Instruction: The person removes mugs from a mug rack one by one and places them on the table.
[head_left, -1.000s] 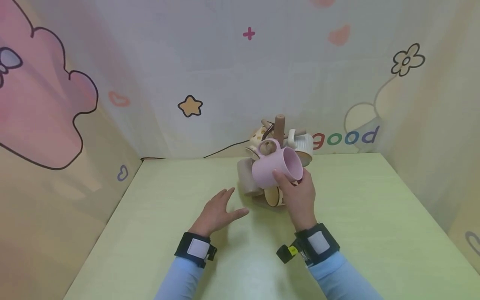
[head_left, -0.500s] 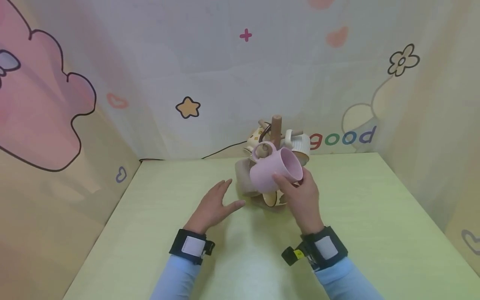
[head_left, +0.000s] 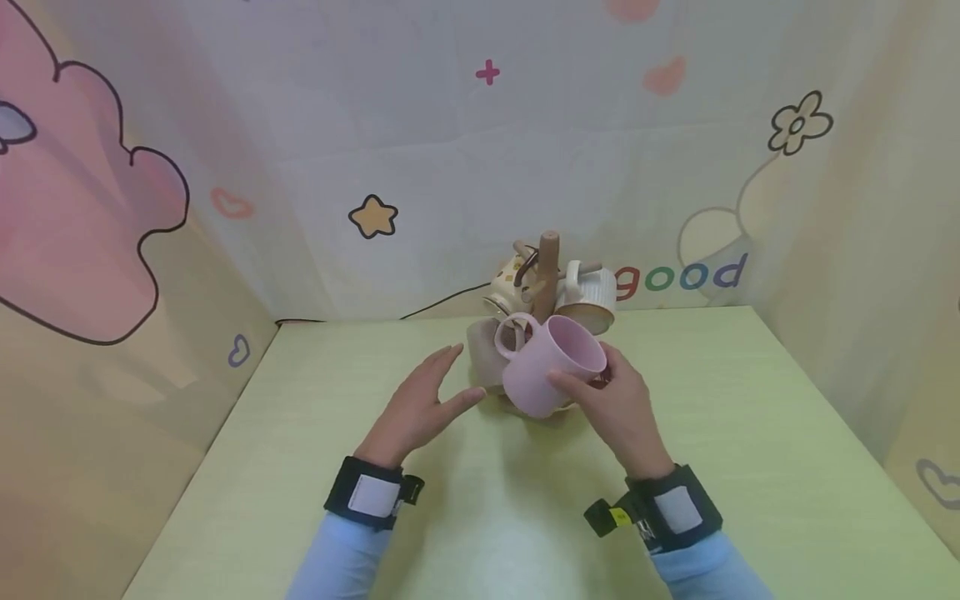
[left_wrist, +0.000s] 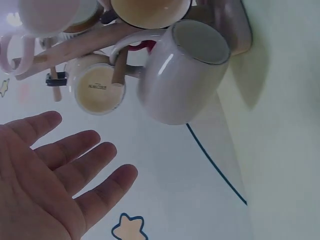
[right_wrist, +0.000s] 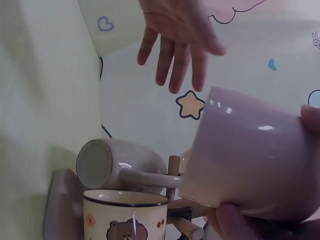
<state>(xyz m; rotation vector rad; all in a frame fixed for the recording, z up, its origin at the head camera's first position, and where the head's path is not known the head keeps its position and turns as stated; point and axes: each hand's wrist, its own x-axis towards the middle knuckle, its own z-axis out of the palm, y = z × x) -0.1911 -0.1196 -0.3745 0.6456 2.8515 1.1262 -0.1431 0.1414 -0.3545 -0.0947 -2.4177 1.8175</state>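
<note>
A pink mug is gripped near its rim by my right hand, thumb on the near side. It tilts with its mouth up and to the right, its handle pointing left, in front of a wooden mug tree. My left hand is held in the air left of the mug, fingers and thumb spread, holding nothing. Close to it hangs a grey mug on a lower peg. In the right wrist view a cream bear-print mug hangs below the grey one; the pink mug mostly hides it in the head view.
A white ribbed mug hangs on the tree's right, and a cream patterned mug on its upper left. The tree stands near the back edge of the pale green table, before a printed cloth backdrop.
My right hand has lowered the pink mug away from the tree's peg and tipped its mouth more upward. My left hand has shifted slightly left and up, still spread.
</note>
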